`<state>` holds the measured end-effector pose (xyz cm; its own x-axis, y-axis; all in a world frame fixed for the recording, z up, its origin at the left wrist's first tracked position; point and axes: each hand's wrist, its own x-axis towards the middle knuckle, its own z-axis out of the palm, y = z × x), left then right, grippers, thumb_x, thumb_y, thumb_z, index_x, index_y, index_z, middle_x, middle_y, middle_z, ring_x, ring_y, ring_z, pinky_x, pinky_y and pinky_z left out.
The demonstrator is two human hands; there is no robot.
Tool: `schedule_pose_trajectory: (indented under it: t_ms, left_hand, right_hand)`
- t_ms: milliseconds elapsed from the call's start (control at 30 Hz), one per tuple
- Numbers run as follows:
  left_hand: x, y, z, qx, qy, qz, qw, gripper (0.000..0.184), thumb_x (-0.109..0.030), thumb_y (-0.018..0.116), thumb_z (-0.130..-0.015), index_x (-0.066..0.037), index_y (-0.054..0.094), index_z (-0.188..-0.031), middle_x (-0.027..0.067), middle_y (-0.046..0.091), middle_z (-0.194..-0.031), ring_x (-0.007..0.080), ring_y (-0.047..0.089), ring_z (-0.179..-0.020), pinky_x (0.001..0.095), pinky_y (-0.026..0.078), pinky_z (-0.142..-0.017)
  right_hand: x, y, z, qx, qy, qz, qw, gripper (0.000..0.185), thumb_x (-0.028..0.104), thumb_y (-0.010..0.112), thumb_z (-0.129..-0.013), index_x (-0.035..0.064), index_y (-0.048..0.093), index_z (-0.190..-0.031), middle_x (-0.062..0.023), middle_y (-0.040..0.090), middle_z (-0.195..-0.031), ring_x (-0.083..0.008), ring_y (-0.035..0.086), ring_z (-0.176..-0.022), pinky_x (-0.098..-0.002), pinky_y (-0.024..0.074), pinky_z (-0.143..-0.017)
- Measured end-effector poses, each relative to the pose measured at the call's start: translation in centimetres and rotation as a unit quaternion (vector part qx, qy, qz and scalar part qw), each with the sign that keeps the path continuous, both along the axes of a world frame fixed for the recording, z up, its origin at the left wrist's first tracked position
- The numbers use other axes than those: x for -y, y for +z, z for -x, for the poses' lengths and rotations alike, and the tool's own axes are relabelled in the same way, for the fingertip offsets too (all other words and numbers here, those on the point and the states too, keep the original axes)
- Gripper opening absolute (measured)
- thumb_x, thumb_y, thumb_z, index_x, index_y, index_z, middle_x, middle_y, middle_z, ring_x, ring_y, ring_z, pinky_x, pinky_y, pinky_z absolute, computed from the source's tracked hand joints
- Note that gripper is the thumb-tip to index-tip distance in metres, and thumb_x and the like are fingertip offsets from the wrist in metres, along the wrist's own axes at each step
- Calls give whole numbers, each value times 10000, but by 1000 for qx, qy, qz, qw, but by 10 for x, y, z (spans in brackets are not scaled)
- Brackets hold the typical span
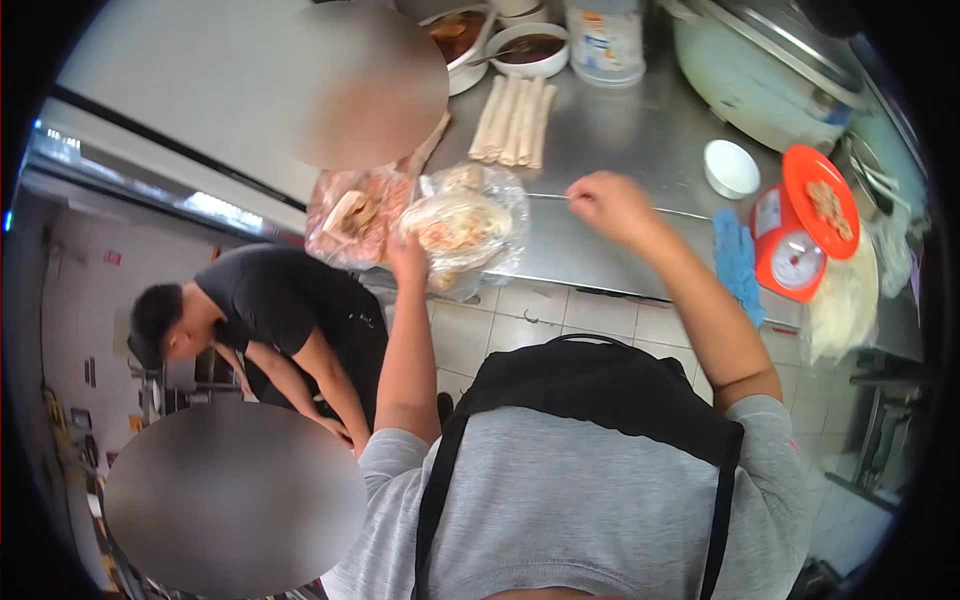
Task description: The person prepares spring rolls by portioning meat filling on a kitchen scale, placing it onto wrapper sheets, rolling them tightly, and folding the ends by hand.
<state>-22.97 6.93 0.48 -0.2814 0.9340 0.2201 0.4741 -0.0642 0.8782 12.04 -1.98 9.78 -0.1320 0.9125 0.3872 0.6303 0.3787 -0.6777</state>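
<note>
My left hand [407,260] is at the counter's near edge, its fingers closed on the side of a clear plastic bag [460,225] of pale shredded food with orange bits. Left of it lies another plastic bag [345,215] with pinkish contents and a brownish piece on top. Over the counter to the right, my right hand [612,207] is raised with its fingers curled together; whether anything is between them is hidden. Beyond both hands, several pale rolled sticks [513,122] lie side by side on the steel counter [620,135].
At the back stand a white bowl of dark sauce [528,50] and a plastic tub [606,45]. To the right are a small white bowl [731,169], blue cloth [738,265], an orange scale [797,258] and a large lidded pot [765,75]. A person [290,310] bends at the left.
</note>
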Motion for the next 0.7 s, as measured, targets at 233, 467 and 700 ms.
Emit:
schedule_pose_trajectory:
  t_ms: [233,467,700]
  left_hand:
    - [2,4,4,3,-31,-38,999,314,-73,445,-819,50,501,-1102,128,581,-1038,214,546,-936,303,402,-848]
    - [2,2,8,-63,-60,-47,995,287,-139,461,-852,56,504,-1059,220,560,-1005,323,531,-932,375,389,-850]
    - [-40,-69,71,-368,-59,-102,922,413,-141,464,-871,86,418,-1212,267,450,-1225,350,428,-1131,386,289,-991]
  right_hand:
    - [-52,-53,158,62,56,111,990,216,191,629,-734,94,619,-926,-137,572,-919,-325,571,-835,-406,462,-733]
    - [-61,-93,185,74,67,-6,995,170,201,553,-772,187,627,-925,-108,539,-871,-274,572,-790,-389,475,-678]
    - [-67,-120,170,-107,34,11,994,108,146,588,-726,59,606,-788,-110,603,-775,-284,592,-732,-371,476,-648]
